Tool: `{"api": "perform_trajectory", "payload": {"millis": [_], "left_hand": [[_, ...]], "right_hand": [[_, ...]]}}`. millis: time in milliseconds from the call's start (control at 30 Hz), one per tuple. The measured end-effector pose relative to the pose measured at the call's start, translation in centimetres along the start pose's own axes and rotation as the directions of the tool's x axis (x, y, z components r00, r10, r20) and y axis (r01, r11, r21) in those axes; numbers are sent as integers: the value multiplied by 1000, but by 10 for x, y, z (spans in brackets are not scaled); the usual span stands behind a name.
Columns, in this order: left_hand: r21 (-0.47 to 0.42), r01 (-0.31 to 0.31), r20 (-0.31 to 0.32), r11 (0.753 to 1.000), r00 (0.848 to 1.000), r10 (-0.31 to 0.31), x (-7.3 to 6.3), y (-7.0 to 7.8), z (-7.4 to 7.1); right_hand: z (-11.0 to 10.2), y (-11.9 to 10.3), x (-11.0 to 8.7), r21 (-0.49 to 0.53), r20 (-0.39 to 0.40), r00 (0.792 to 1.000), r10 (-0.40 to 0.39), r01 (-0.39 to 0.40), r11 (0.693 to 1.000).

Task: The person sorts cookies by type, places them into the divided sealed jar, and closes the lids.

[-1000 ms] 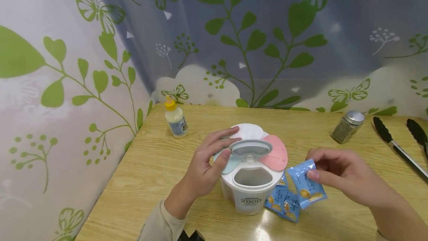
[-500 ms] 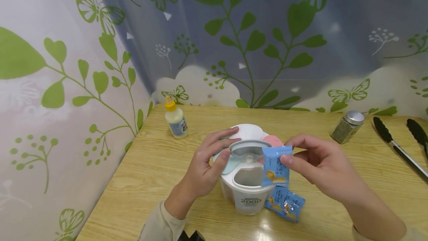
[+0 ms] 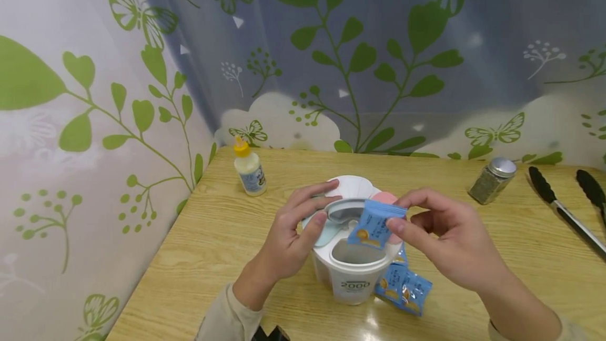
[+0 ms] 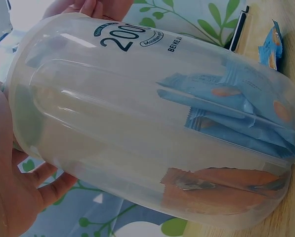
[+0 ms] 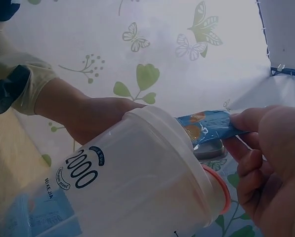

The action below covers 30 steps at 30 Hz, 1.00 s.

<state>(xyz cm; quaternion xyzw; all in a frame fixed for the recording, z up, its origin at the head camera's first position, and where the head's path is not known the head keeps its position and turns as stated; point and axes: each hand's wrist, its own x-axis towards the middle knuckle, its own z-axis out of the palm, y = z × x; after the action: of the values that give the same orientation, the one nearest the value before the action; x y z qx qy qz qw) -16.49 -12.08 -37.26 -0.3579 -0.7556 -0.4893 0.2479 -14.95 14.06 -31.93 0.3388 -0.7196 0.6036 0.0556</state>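
My right hand (image 3: 450, 236) pinches a small blue snack packet (image 3: 374, 223) between thumb and fingers, over an opening in the lid of a clear compartment container (image 3: 354, 287). The lid's grey front flap (image 3: 341, 211) stands raised. Mint, white and pink flaps lie around it. My left hand (image 3: 293, 236) rests on the lid's left side with fairly straight fingers, its thumb by the raised flap. In the left wrist view, blue packets (image 4: 221, 94) sit in one compartment and an orange packet (image 4: 221, 190) in another. More blue packets (image 3: 402, 288) lie on the table beside the container.
A yellow-capped bottle (image 3: 251, 172) stands at the back left of the wooden table (image 3: 203, 257). At the back right is a spice jar (image 3: 492, 180), with black-tipped tongs (image 3: 563, 209) farther right. A patterned curtain (image 3: 284, 67) hangs behind the table.
My right hand has moved left with the blue packet, from above the loose packets to over the container's opening, tilting the packet. My left hand has stayed in place.
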Motion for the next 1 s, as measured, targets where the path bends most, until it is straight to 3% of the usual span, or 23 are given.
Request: {"api": "perform_trajectory", "payload": {"millis": [200, 500, 700, 1000], "left_hand": [[1, 5, 2, 1000, 1000, -5, 0, 1, 0], [-1, 4, -3, 1000, 1000, -4, 0, 1, 0], [1, 4, 0, 1000, 1000, -4, 0, 1, 0], [-3, 17, 5, 1000, 1000, -17, 0, 2, 0]], "right_hand": [[1, -1, -3, -78, 81, 997, -2, 9, 997], [-12, 12, -11, 61, 88, 993, -82, 77, 995], [-27, 22, -21, 110, 26, 999, 26, -29, 993], [-44, 44, -29, 102, -31, 991, 130, -126, 987]]}}
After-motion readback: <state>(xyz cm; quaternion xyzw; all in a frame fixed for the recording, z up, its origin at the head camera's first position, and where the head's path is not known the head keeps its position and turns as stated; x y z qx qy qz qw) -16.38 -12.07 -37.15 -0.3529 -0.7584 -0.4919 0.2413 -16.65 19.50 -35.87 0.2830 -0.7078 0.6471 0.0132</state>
